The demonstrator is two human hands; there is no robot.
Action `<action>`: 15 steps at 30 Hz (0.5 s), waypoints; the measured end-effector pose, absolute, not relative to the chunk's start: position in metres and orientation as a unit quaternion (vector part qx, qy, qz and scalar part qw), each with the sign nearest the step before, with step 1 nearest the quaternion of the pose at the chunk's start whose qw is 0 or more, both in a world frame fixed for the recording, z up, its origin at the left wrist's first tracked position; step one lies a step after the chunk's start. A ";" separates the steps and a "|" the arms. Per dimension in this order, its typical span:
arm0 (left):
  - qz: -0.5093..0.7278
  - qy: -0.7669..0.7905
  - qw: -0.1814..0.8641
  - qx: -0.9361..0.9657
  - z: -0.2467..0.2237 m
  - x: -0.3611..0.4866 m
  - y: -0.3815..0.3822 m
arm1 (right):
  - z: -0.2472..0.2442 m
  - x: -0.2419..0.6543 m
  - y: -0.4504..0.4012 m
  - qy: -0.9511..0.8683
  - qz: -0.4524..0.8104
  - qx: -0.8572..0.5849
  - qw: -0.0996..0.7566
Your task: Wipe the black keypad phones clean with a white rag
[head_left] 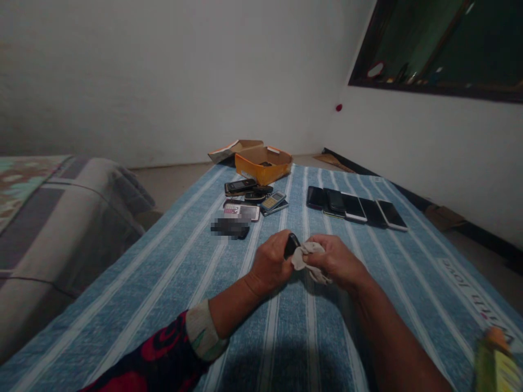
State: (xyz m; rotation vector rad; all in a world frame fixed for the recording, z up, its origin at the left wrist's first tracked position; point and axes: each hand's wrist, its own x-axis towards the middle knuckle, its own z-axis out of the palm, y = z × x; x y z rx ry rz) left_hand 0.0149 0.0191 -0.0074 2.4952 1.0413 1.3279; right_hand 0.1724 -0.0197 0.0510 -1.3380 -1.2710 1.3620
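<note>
Black phone (291, 245) (mostly hidden, best guess) is clamped in fingers of left hand (269, 264), above striped cover (220, 275); right hand (341, 264) pinches rag (302, 255) at its near end. Likely wiping step; next move wants steady left grip.

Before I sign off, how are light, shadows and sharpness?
In the head view: dim overall, window nearly black; soft shadow on the blue striped cloth at bottom centre; mosaic over most of a black object left of centre; blur on the green-and-yellow object at lower right; dark item in the left hand hard to identify.
</note>
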 end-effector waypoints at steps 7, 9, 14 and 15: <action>0.453 0.357 0.073 0.814 -0.006 0.015 0.020 | 0.059 0.186 -0.017 -0.493 0.499 -0.549 0.455; 0.453 0.356 0.075 0.814 -0.006 0.016 0.020 | 0.060 0.187 -0.016 -0.502 0.504 -0.536 0.454; 0.448 0.357 0.060 0.818 -0.010 0.016 0.020 | 0.054 0.187 -0.017 -0.527 0.540 -0.489 0.437; 0.449 0.353 0.059 0.819 -0.011 0.017 0.020 | 0.052 0.187 -0.017 -0.531 0.543 -0.482 0.437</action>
